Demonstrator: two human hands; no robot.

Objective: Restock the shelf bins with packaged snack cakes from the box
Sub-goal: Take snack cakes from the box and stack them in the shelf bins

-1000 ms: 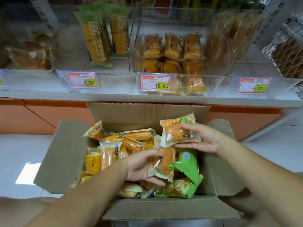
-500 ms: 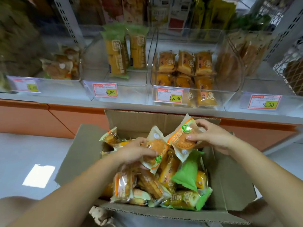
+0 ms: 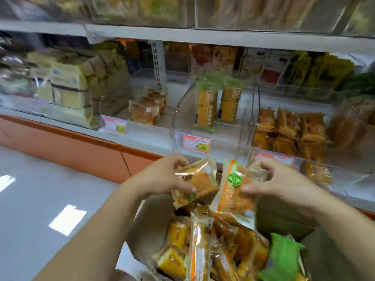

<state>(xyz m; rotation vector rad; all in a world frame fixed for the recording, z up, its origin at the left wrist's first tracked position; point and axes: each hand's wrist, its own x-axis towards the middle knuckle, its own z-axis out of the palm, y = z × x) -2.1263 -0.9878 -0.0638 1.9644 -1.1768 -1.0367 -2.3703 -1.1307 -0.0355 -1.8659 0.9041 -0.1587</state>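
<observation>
The left hand [image 3: 160, 177] pinched the first cake [image 3: 199, 182], with the thumb under the pack and the fingers [image 3: 177, 161] curled over its top. The right hand [image 3: 278, 183] pinched the second cake [image 3: 233, 197] the same way. Both packs hung just above the box [image 3: 284, 217], which sat below the fingers and was full of more packs. The cakes looked light and soft, so a hard squeeze would likely squash them. The shiny wrap looked slippery. A gentle hold on the flat sides, or on the crimped end, seemed best. Up past the left fingers, on the shelf [image 3: 154, 143], a clear bin [image 3: 140, 128] held round cakes that looked alike, but it was blurry.
</observation>
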